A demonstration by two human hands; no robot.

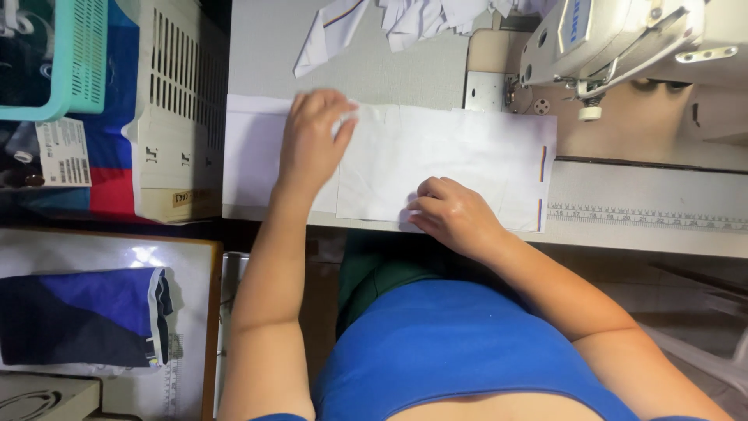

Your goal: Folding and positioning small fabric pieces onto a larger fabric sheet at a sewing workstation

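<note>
Fabric: white cloth panel (444, 160), lay flat on the grey sewing table (273, 47), near its front edge.
Long axis: ran left to right across the table, right end pointing toward the sewing machine (615, 35).
Right end: carried a thin coloured stripe (543, 164) along its short edge, just below the machine's needle area.
Layers: second white sheet (253, 148) lay under the panel and stuck out past its left end.
Left hand (312, 140): rested palm down on the panel's upper left part, fingers loosely spread and flat on the cloth.
Right hand (452, 210): sat at the panel's front edge, fingers curled together, tips pinching the cloth's lower edge.
Hands: well apart along the panel, left farther from the body than right.
Behind: pile of white cut pieces (405, 19) at the table's back edge.
Left of table: cream slatted crate (179, 93) and teal basket (74, 54).
Lower left: folded blue and dark cloth (78, 316) on a white board (187, 265).
Table front: printed ruler strip (647, 218) to the right of the panel.
</note>
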